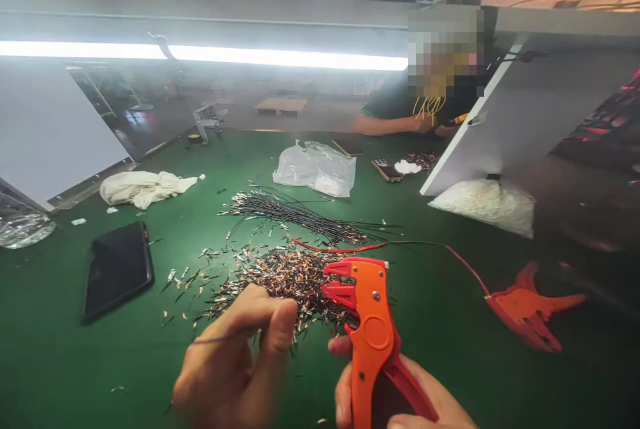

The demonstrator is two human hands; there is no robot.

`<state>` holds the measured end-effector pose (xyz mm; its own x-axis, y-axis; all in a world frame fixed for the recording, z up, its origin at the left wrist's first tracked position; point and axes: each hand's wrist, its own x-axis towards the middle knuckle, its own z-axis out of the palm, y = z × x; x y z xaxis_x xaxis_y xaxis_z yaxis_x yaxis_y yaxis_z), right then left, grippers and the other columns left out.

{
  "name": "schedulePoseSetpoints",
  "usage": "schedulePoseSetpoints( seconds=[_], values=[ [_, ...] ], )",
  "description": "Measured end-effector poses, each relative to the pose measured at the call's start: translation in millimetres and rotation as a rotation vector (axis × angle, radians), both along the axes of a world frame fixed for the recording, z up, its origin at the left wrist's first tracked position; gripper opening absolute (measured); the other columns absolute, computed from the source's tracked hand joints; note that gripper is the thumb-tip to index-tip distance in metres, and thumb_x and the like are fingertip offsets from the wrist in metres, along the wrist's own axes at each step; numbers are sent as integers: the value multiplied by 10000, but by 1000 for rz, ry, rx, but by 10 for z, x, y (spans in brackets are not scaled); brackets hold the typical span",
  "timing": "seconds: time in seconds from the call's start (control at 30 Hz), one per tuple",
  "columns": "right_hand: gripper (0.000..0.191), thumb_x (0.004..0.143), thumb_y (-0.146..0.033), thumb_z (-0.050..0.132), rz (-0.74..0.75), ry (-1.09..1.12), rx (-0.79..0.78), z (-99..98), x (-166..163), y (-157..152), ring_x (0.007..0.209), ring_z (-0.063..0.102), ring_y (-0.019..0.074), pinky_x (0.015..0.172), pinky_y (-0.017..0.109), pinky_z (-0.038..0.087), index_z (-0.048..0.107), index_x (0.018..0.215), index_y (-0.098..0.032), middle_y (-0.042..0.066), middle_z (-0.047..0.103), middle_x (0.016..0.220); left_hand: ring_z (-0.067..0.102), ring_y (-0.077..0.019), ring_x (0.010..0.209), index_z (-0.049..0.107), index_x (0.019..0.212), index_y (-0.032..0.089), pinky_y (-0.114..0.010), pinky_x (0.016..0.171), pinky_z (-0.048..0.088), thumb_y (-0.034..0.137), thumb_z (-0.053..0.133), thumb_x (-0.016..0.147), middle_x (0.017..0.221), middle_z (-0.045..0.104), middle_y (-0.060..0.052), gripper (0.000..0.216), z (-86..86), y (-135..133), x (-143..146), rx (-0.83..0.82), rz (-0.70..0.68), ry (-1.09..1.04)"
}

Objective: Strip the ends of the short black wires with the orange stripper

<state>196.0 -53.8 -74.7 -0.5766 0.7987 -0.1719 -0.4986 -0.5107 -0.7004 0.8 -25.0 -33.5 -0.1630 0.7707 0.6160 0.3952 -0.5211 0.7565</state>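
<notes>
Green tabletop (pixel 55 355) spreads beneath both hands and well past the fingertips, lit by a long strip light (pixel 295 57) far beyond them. Ahead and to the right of the fingers, at the far edge, another person (pixel 393 102) in dark clothing; yellow strands (pixel 430 107) by that person's hands.

Left hand (pixel 235 355): thumb and index pressed together, pinching a thin dark wire (pixel 215 339) that trails off to the left of the knuckles. Hand blurred; cannot tell where the wire's near end lies.

Right hand (pixel 443 394): fingers wrapped around the handles of an orange and red wire stripper (pixel 375 312). Its jaws stand apart, facing left, just to the right of the left fingertips.

Directly beyond the left fingers: heap of wire clippings (pixel 280 269), copper and black, loose bits scattered to the left. Past the heap: bundle of black wires (pixel 300 214), lying roughly crosswise. Farther still from the fingers: clear plastic bag (pixel 315 165).

Right of the right fingers, well apart: second orange tool (pixel 523 305), a red cord (pixel 465 264) running from it toward the bundle. Beyond that tool: bag with white contents (pixel 487 205).

Left of the left fingers, well apart: dark phone (pixel 119 272), lying flat; behind it a crumpled white cloth (pixel 145 189).
</notes>
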Motion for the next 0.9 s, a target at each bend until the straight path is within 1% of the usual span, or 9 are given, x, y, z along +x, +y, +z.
schedulePoseSetpoints(
  seconds=[0.1,0.13,0.27,0.3,0.37,0.53,0.63,0.73,0.9],
  values=[
    [502,704,-310,863,18,104,-95,-12,-13,-22,788,676,142,785,324,466,624,1114,-147,51,723,902,446,-86,503,522,681,201,-222,522,401,-26,555,832,552,445,66,274,86,-24,-43,117,-212,374],
    [471,703,-288,865,13,148,-126,-21,-24,-30,802,677,141,802,333,470,623,1087,-160,34,713,895,444,-93,501,495,659,200,-238,529,402,-29,567,825,541,449,62,292,105,-21,-48,143,-226,451],
    [457,725,-281,862,-51,172,-92,-46,-51,-55,848,620,147,860,413,482,591,1083,-199,4,645,904,435,-105,481,501,657,193,-282,576,393,-19,582,807,497,472,63,272,40,12,10,281,-180,601],
    [442,746,-300,848,-55,137,-41,-45,-47,-58,841,609,150,849,413,488,587,1087,-199,11,634,912,390,-101,453,512,669,190,-291,584,378,-4,560,810,472,437,75,245,0,17,34,426,-109,507],
    [401,796,-348,806,-46,21,77,-32,-26,-58,855,601,165,843,398,485,577,1091,-201,32,629,947,406,-96,447,543,722,181,-321,670,398,-1,550,817,496,493,73,206,-66,10,66,463,-41,466],
    [435,840,-497,714,-119,-227,222,-1,39,-50,953,597,236,943,444,438,521,1142,-250,59,628,1006,456,-90,402,504,693,210,-335,717,358,5,582,810,486,519,100,249,-14,-81,36,328,-109,687],
    [442,863,-516,674,-130,-319,286,-13,61,-49,913,600,248,906,454,462,490,1161,-247,71,603,981,457,-91,376,463,631,220,-345,715,333,32,557,824,456,500,100,286,55,-91,29,304,-79,724],
    [431,858,-512,680,-109,-305,289,-27,51,-56,893,593,237,886,437,462,498,1148,-250,67,592,981,465,-90,377,499,641,224,-339,715,331,33,554,816,456,513,103,264,71,-63,50,294,-73,707],
    [427,813,-473,744,-29,-180,201,-12,-24,-76,842,578,210,868,408,433,525,1103,-248,34,584,907,420,-81,358,456,552,228,-321,705,362,53,552,795,427,446,103,315,32,-67,76,250,-100,700]
  ],
)
